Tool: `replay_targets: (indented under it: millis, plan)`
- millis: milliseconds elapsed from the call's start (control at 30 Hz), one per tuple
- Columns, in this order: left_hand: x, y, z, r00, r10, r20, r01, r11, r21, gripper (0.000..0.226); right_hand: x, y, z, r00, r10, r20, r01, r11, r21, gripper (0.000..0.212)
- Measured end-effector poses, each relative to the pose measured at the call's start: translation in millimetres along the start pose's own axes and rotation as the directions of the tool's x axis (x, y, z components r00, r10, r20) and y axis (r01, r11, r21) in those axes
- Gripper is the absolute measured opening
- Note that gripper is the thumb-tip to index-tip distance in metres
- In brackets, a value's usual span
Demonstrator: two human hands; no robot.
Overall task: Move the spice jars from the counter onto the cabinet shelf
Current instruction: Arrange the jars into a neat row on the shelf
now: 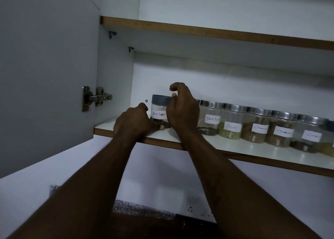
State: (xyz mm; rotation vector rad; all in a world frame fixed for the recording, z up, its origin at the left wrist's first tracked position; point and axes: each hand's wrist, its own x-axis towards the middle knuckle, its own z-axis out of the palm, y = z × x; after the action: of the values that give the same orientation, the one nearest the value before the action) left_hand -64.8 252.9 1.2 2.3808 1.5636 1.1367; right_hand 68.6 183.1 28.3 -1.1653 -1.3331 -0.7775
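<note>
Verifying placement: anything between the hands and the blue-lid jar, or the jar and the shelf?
Nothing visible. The left hand and right hand both touch the jar, which stands on the shelf, left of the other jars.

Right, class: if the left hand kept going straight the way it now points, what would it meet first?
The blue-lidded Black Pepper jar: the left hand points right along the shelf, a fingertip apparently at its base.

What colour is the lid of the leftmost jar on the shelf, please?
The lid of that jar is dull blue-grey, seen best in the head view.
</note>
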Motion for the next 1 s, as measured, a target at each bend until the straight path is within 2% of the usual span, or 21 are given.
replay_targets:
  millis: [67, 167, 233, 333, 400, 500, 567, 733, 1000]
  plan:
    - [-5.2, 0.8, -1.1, 0.998, -0.022, -0.052, 0.021, 1.000, -0.022, 0.086, -2.7, 3.3, -14.0, 0.995, -0.088, 0.048, 0.089, 0.995, -0.031, 0.027]
    - [-15.3, 3.9, -2.5, 0.991, -0.065, -0.114, 0.061, 0.998, -0.036, 0.078, -12.3, 15.5, -45.7, 0.952, -0.224, 0.208, 0.254, 0.959, -0.127, 0.022]
    - [-23.2, 8.2, -3.8, 0.989, -0.084, -0.117, 0.086, 0.996, 0.013, 0.068, -22.5, 27.6, -71.2, 0.906, -0.213, 0.365, 0.294, 0.938, -0.182, 0.017]
    - [-34.9, 23.5, -5.2, 0.993, -0.089, -0.080, 0.098, 0.988, 0.123, 0.034, -34.9, 52.2, -110.5, 0.852, -0.126, 0.509, 0.284, 0.927, -0.247, 0.012]
    - [-44.7, 43.3, -5.1, 0.993, -0.104, -0.055, 0.112, 0.982, 0.155, 0.023, -38.0, 72.4, -138.2, 0.862, -0.039, 0.506, 0.189, 0.950, -0.249, 0.011]
    - [-60.4, 84.6, 4.9, 0.997, -0.078, 0.007, 0.077, 0.987, 0.138, 0.025, -38.5, 106.5, -181.2, 0.883, 0.127, 0.452, -0.006, 0.966, -0.260, 0.008]
    - [-69.2, 113.9, 16.8, 0.998, -0.018, 0.054, 0.012, 0.995, 0.103, 0.025, -38.6, 128.5, -208.4, 0.866, 0.224, 0.446, -0.093, 0.950, -0.297, 0.009]
    - [-80.0, 187.0, 46.2, 0.972, 0.177, 0.155, -0.181, 0.983, 0.011, 0.022, -42.9, 173.3, -278.1, 0.846, 0.369, 0.385, -0.208, 0.893, -0.399, 0.011]
    - [-100.7, 311.3, 107.0, 0.895, 0.425, 0.135, -0.412, 0.904, -0.114, 0.014, -60.0, 234.1, -385.2, 0.854, 0.494, 0.164, -0.367, 0.795, -0.483, 0.005]
